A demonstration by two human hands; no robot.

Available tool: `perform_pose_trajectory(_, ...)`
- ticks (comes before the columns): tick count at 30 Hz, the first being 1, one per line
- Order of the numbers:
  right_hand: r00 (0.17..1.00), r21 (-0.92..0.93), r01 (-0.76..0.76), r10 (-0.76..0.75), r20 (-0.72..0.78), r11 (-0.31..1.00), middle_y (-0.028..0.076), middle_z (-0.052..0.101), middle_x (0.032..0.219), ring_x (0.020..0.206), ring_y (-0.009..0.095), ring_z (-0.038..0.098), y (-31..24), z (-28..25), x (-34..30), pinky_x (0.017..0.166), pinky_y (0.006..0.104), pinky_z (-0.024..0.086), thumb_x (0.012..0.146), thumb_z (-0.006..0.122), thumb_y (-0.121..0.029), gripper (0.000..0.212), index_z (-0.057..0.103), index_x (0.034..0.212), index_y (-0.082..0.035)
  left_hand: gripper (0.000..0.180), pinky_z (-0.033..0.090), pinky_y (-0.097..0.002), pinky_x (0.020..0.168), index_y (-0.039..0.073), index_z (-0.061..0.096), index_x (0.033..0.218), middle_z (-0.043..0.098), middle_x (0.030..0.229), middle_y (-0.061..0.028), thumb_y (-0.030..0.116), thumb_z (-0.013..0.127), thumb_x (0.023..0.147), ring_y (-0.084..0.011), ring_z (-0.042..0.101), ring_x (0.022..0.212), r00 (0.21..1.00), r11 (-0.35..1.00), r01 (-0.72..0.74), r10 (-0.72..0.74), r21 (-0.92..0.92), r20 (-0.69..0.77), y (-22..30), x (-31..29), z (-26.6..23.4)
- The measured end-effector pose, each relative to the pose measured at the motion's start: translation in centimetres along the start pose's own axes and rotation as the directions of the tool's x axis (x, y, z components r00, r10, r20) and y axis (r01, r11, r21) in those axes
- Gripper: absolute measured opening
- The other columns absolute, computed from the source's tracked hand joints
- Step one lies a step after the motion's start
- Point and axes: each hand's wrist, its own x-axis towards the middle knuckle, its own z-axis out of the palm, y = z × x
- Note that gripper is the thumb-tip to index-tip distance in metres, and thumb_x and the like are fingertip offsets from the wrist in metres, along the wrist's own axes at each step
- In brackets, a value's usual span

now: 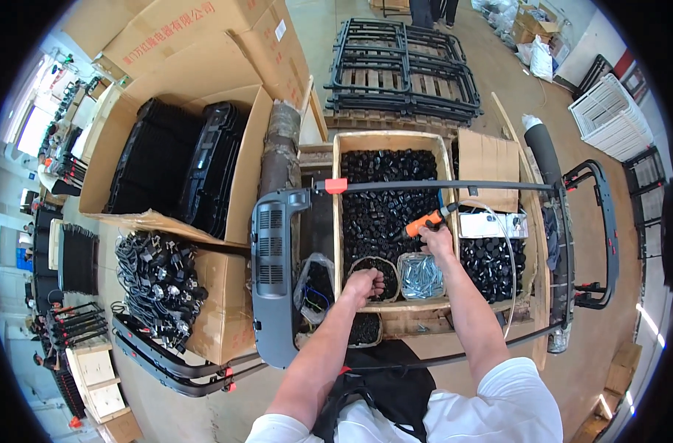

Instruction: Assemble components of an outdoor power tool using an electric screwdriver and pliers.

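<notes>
My right hand (437,244) is wrapped round an orange and black power screwdriver (423,223), held above a wooden box (339,159) filled with small black plastic parts (384,203). Over a small tub of tiny dark pieces (384,269), my left hand (364,286) has its fingers curled together; whatever is in them is hidden. Beside that tub sits a clear container of long silver screws (421,275). A dark frame (440,186) with a vented grey panel (271,244) at its left end lies across the box, in front of and behind my hands.
A large carton (96,188) of black panels stands left, above a heap of black cables (155,284). More frames lie stacked on a pallet (366,77) at the back. A pale hose (510,258) curves down on the right, near a flat cardboard piece (490,166).
</notes>
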Motion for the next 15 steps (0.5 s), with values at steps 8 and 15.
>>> perform_pose_trajectory(8,0.859,0.061,0.512,-0.51,-0.053,0.857,0.009,0.072,0.095,0.087,0.022,0.069,2.0,5.0,-0.2,0.085,0.0376,0.055,0.082,0.084,-0.025,0.051,0.059,0.122,-0.005,0.023,0.062,-0.0311,0.082,0.005,0.07,0.124,0.07,0.102,-0.0043,0.018,0.065,0.106,-0.0146,0.069,0.091,0.927,0.956,-0.142,0.219,-0.257,0.303,0.6,-3.2,0.3)
perform_pose_trajectory(15,0.878,-0.224,0.454,-0.476,-0.055,0.863,0.018,0.077,0.099,0.095,0.036,0.076,1.1,6.7,-2.6,0.086,0.0435,0.057,0.081,0.083,-0.027,0.053,0.064,0.125,-0.005,0.02,0.058,-0.0267,0.072,0.007,0.071,0.118,0.069,0.091,0.001,0.02,0.071,0.103,-0.0098,0.067,0.081,0.923,0.922,-0.23,0.308,-0.31,0.231,0.8,-4.6,-0.4)
